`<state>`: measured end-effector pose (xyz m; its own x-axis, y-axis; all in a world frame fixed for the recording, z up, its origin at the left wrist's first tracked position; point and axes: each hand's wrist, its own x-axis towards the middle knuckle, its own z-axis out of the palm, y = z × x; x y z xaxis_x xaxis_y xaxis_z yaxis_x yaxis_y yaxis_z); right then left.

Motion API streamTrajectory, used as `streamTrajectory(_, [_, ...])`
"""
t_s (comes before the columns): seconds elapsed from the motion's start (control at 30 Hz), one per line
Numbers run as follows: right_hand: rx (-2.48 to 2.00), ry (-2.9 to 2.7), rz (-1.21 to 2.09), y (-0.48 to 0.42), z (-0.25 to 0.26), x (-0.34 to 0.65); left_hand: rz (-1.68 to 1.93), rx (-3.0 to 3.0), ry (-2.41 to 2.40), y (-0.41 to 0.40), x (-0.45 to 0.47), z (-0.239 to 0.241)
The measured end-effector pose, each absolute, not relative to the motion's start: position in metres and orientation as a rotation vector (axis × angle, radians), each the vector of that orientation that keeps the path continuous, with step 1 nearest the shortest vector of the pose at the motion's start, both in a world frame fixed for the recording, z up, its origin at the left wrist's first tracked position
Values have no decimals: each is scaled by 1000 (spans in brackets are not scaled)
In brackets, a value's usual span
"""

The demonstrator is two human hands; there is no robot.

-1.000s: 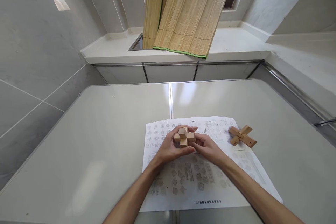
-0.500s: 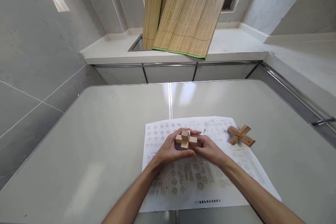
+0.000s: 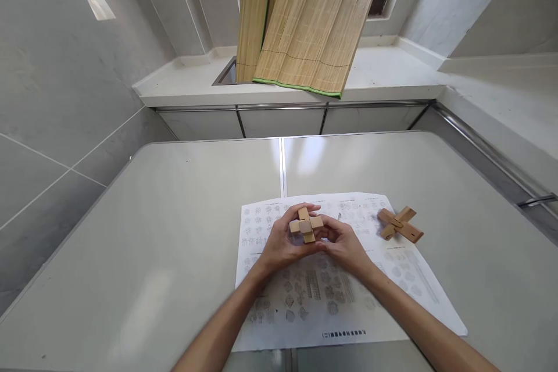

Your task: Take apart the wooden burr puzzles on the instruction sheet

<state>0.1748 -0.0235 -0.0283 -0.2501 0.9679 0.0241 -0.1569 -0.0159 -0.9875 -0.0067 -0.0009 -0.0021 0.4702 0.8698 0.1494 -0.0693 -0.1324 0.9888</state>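
A light wooden burr puzzle (image 3: 306,225), with square-ended bars crossing one another, is held between both hands above a printed sheet (image 3: 305,325). My left hand (image 3: 281,242) curls around its left side, thumb below and fingers behind the far end. My right hand (image 3: 342,239) grips it from the right, fingers bent against the right-hand bars and thumb near the left thumb. The fingertips behind the puzzle are partly hidden. On the sheet's right edge lies a darker wooden cross-shaped puzzle (image 3: 400,225), touched by neither hand.
The sheet carries rows of small puzzle diagrams and lies on a glossy pale table (image 3: 196,197) with a centre seam. Behind the table runs a white counter ledge (image 3: 383,72), where a bamboo blind (image 3: 314,29) hangs down. Grey tiled walls (image 3: 87,70) stand at the left.
The burr puzzle has turned within both hands, so one bar end now faces me with others crossing around it. My right fingers have shifted on it. The darker cross-shaped puzzle stays put.
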Motion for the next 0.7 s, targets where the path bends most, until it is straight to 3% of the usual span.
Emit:
streamTrajectory(0.33, [-930, -1262, 1573, -23, -18, 178, 942, 1432, 689, -2, -8, -1])
streamTrajectory(0.57, [-797, -999, 1878, -18, -17, 184, 1013, 1573, 752, 0, -10, 8])
streamTrajectory(0.7, [-954, -1080, 1747, -19, -16, 182, 1007, 1579, 729, 0, -10, 7])
